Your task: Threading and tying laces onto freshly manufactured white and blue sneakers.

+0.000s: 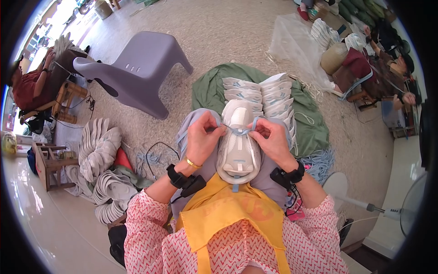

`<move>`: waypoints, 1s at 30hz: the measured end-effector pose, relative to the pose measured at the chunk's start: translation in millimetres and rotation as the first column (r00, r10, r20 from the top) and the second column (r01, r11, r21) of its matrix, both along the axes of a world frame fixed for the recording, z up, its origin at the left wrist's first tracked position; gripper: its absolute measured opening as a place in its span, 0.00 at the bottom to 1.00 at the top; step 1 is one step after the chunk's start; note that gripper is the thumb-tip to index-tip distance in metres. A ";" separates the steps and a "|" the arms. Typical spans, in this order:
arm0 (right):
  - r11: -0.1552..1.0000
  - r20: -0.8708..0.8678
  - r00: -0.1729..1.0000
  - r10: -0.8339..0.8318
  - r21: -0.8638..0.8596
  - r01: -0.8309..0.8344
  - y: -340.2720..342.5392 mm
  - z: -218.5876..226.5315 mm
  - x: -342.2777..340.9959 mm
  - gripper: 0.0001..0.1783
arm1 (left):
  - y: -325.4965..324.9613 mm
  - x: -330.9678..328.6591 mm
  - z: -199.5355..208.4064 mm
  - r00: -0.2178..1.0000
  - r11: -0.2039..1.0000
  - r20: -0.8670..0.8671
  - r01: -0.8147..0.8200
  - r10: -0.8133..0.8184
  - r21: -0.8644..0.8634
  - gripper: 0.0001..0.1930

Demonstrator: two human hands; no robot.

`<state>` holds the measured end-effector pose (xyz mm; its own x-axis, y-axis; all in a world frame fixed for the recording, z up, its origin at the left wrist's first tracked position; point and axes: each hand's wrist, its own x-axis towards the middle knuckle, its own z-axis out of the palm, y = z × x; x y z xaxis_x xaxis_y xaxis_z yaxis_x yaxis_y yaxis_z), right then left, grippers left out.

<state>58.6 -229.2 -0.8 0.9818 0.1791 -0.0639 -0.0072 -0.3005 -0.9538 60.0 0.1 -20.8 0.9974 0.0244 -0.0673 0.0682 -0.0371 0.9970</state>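
A pale white and beige shoe upper lies upright on my lap, its open heel end toward me over a yellow apron. Light blue shoelace crosses the upper near its lacing area. On the left of the shoe, my left hand pinches one part of this lace between thumb and fingers. Opposite it, my right hand pinches another part, with a small loop standing above the fingertips. Both hands are closed and close to the sides of the upper.
Stacked shoe uppers rest on a green cloth beyond my knees. Blue laces lie at right, near a fan. More uppers are piled left, below a grey plastic chair. People sit at far left and right.
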 end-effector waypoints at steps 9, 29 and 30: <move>0.999 -0.046 0.999 -0.009 0.034 0.010 -1.3 -2.8 -1.1 0.09 | -3.5 -3.5 2.6 0.999 0.999 0.043 -0.021 0.019 0.048 0.13; 0.983 0.182 0.980 -0.083 -0.149 0.111 5.0 9.1 -9.7 0.06 | -9.3 -12.1 26.0 0.952 0.847 0.295 -0.088 -0.084 0.524 0.14; 0.983 0.184 0.979 -0.085 -0.147 0.113 5.0 9.4 -10.0 0.06 | -9.1 -12.2 26.5 0.951 0.846 0.297 -0.087 -0.087 0.525 0.14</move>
